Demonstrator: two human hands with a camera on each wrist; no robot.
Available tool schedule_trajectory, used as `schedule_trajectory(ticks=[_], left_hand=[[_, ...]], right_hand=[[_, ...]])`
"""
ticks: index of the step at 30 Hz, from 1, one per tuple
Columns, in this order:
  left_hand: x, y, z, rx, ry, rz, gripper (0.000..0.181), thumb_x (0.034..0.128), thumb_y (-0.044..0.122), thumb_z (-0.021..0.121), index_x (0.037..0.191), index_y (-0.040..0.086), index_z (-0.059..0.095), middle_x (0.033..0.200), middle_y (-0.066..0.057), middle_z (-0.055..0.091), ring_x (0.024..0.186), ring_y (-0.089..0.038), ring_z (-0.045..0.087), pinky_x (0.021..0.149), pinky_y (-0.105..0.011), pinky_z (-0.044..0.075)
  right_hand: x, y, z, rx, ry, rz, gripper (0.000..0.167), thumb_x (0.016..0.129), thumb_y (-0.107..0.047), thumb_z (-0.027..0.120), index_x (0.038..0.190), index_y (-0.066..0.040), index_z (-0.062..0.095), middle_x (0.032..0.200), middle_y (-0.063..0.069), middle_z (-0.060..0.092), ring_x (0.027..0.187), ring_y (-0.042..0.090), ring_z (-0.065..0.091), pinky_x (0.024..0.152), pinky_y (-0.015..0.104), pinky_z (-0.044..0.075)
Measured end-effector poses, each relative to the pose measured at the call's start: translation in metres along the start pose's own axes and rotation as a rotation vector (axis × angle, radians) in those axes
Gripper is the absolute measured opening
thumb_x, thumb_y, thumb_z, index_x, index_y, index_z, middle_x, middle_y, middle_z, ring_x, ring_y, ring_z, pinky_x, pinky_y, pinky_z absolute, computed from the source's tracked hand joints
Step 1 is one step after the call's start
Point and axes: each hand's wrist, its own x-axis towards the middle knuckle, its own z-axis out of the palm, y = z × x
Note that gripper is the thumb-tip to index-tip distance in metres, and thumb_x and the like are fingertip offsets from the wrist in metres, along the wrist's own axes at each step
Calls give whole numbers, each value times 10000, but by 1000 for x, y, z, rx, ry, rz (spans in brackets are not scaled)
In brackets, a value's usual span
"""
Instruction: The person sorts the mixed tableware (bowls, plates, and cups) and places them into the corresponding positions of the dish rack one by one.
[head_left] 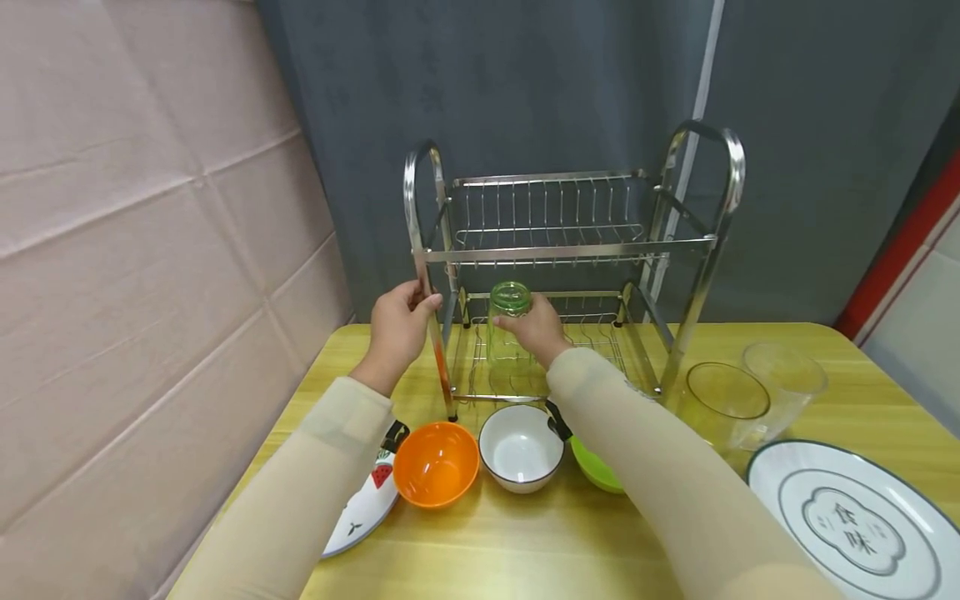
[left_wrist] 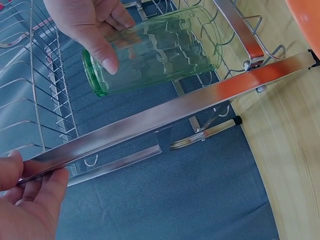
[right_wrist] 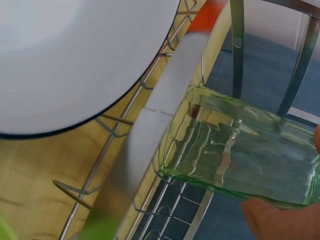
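My right hand (head_left: 536,327) grips a clear green drinking glass (head_left: 510,312), thumb on one side and fingers on the other. The glass is bottom-up, over the lower tier of the metal dish rack (head_left: 570,251); in the right wrist view its rim end (right_wrist: 175,135) is close to the wires, and whether it touches them I cannot tell. With my left hand (head_left: 401,329) I hold the rack's front left post, which the left wrist view shows pinched between thumb and fingers (left_wrist: 45,200). The upper tier (head_left: 547,208) holds no dishes.
Before the rack stand an orange bowl (head_left: 437,467), a white bowl (head_left: 521,446) and a green bowl (head_left: 596,467) partly behind my right sleeve. A patterned plate (head_left: 367,512) lies left. On the right are an amber glass (head_left: 723,400), a clear glass (head_left: 787,379) and a large white plate (head_left: 855,525).
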Motion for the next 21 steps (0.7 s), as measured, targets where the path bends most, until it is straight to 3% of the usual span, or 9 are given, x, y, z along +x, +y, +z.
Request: schedule_trajectory(ticks=[11,21], left_hand=[[-2,1,1,7,18,9,217,981,192,573,1054,7,660,981,-149,656,852,-265,584,746,-367,488],[-2,1,0,-2,17,-11,221,981,200,573,1052,8,654,980,-148,647,852,-262,577,750,-366,495]], right_hand=[[8,5,4,-64,25,-19,761,845,-284,755,1421,15,357,1375,191,477,1279,371,449,1076,507,351],[8,5,4,-103,-15,-23,818,847,-301,754,1458,3,302,1405,188,443,1306,370,423,1086,516,338]])
